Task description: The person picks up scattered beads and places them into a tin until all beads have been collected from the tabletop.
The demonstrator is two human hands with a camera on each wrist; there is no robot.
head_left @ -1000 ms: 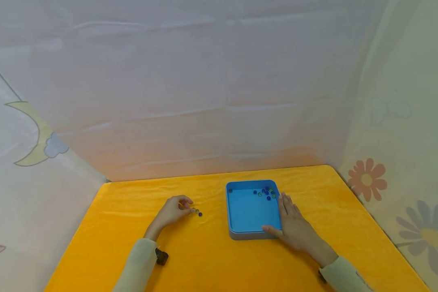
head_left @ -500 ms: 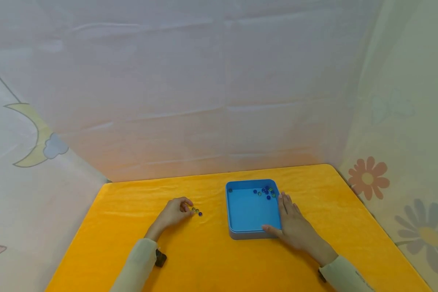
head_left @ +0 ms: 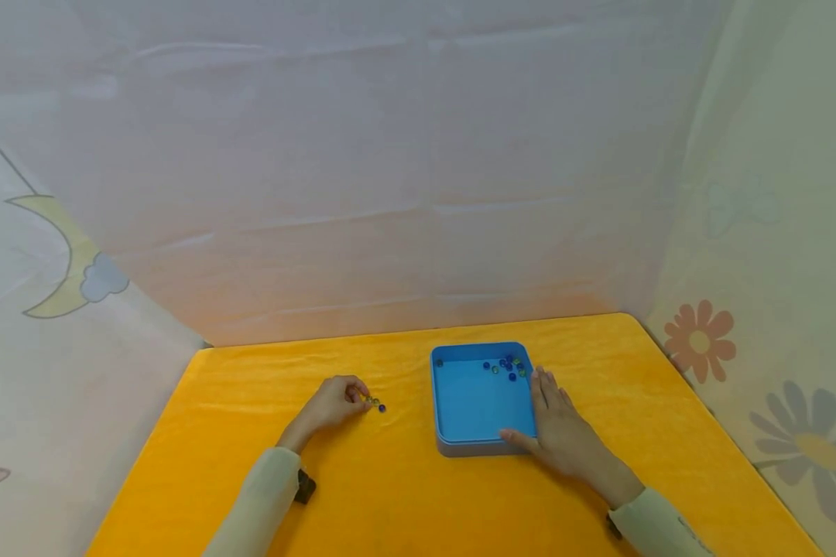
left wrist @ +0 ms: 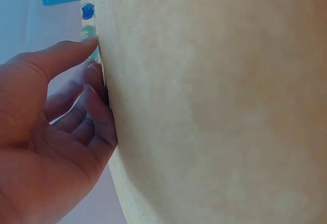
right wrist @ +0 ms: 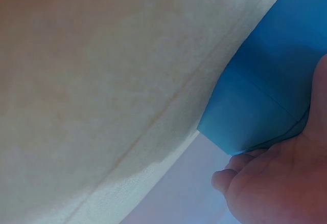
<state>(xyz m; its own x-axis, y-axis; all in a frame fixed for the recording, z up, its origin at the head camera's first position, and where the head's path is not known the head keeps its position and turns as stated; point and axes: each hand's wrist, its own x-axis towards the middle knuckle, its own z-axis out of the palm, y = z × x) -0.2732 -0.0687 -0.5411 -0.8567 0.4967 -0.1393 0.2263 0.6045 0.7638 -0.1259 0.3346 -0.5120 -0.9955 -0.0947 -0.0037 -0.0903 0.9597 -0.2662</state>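
Note:
In the head view my left hand [head_left: 332,403] is low over the yellow cloth, its thumb and index fingertips at the nearest of three small glass marbles. That pale green marble [left wrist: 93,56] shows between thumb and index finger in the left wrist view, partly covered by the thumb. Just past it lie another green marble [head_left: 376,401] and a blue marble [head_left: 382,408]. My right hand [head_left: 563,435] rests straight-fingered along the right side of a blue square tray [head_left: 442,445], thumb over its front rim. The right wrist view shows the palm against the tray's outer wall.
Several blue and greenish marbles [head_left: 509,367] lie in the tray's far right corner, and a lone dark marble [head_left: 440,363] sits in its far left corner. Yellow cloth [head_left: 390,503] covers the table. A pale printed curtain [head_left: 418,193] stands behind and at both sides.
My left fingertips shift slightly and settle around the nearest marble. The right hand and the tray stay in place.

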